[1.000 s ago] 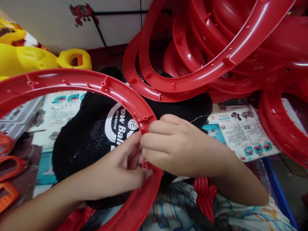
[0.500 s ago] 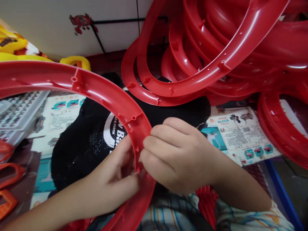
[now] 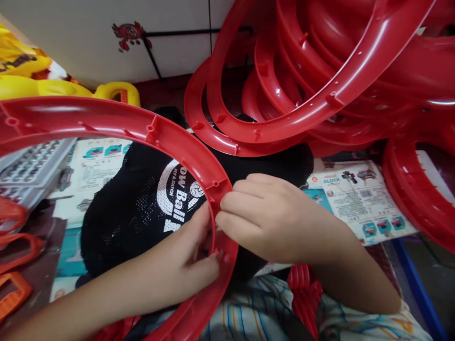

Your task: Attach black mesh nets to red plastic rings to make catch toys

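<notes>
A person is holding a large red ring (image 3: 106, 118) low in front of them, its right-hand curve pinched between both hands. The left hand (image 3: 188, 267) is gripping the rim from inside, fingers curled together, while the right hand (image 3: 273, 222) is clamping its bunched fingers on the outer edge. A black mesh net (image 3: 135, 213) with white lettering is lying beneath the ring, and a pile of red rings (image 3: 320, 71) is leaning behind.

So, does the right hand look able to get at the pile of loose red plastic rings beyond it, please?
Probably yes. The right hand pinches the rim of the big red plastic ring in front, yet nothing stands between it and the pile of red plastic rings just beyond.
</notes>
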`<action>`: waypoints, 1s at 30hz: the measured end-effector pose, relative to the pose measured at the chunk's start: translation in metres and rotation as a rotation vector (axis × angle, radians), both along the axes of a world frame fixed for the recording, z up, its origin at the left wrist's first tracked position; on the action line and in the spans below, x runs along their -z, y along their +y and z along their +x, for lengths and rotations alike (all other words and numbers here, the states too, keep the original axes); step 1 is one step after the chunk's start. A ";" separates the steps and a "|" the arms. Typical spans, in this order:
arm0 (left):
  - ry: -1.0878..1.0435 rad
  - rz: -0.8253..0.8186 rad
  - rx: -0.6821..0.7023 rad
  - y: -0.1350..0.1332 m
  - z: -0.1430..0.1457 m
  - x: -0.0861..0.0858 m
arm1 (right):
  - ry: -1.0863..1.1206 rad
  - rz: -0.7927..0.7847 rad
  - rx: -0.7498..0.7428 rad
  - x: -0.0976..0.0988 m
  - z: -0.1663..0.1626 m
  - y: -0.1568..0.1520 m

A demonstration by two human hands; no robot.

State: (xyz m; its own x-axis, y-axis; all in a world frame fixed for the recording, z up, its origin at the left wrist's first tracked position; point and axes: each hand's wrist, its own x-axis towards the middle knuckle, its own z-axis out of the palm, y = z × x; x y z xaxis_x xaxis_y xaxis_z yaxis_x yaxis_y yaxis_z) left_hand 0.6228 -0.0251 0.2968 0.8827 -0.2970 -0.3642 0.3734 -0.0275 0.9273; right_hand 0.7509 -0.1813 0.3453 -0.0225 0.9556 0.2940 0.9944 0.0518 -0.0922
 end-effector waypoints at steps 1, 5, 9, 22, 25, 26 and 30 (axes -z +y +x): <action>0.008 -0.020 0.007 -0.001 0.000 0.000 | -0.007 -0.011 -0.001 0.001 0.001 0.000; 0.069 -0.122 -0.021 -0.004 -0.004 -0.002 | -0.040 -0.018 0.006 0.004 0.004 -0.001; -0.028 -0.218 -0.110 -0.007 -0.004 -0.006 | -0.022 0.037 0.042 0.005 0.006 -0.001; -0.184 0.168 -0.206 -0.013 0.001 0.005 | -0.052 0.154 0.090 0.007 0.001 -0.004; -0.219 0.242 -0.151 -0.014 0.002 0.003 | -0.051 0.128 0.097 0.004 0.002 -0.005; -0.230 0.246 -0.130 -0.015 0.002 0.002 | -0.049 0.120 0.097 0.003 0.002 -0.005; -0.170 0.204 -0.054 -0.016 -0.004 0.003 | -0.016 0.077 0.103 0.005 0.004 -0.005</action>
